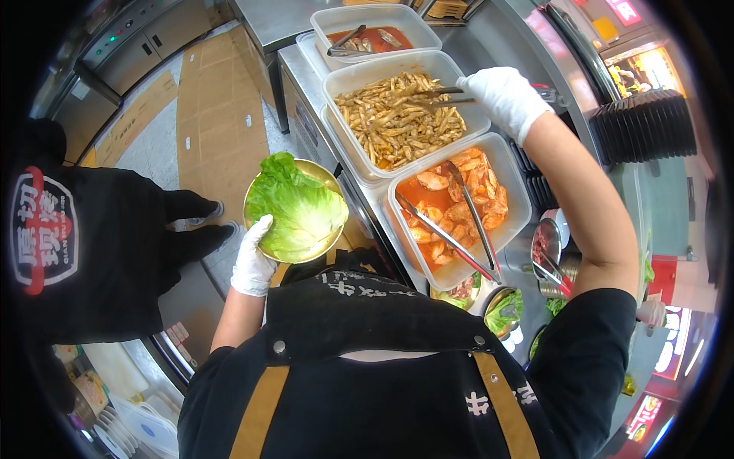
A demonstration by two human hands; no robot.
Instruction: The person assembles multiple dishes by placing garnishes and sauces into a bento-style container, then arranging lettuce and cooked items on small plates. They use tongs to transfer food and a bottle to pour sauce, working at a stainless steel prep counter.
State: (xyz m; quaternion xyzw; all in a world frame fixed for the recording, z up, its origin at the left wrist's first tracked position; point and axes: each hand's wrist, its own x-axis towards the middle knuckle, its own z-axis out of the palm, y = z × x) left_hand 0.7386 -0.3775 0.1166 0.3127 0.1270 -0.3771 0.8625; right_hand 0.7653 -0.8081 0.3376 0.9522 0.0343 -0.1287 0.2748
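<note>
My left hand [254,260], in a white glove, grips the rim of a round gold-coloured bowl [334,180] lined with green lettuce leaves [298,210]. White-gloved too, my right hand [506,99] is closed round a pair of dark tongs [451,97]. Their tips reach into a clear plastic tub [330,90] of brown, finger-like marinated pieces [397,122], where the tips blend with the food. Nearer me, another tub [522,214] holds orange-red marinated meat pieces [451,214], with red-handled tongs [480,268] resting in it.
A third tub [321,19] with red sauce and tongs stands farthest away. Black plates [642,126] are stacked at the right. Below them are a bowl of red meat [546,245] and lettuce-lined bowls [505,310]. At the left stands another person [84,252] in black. Cardboard [222,115] covers the floor.
</note>
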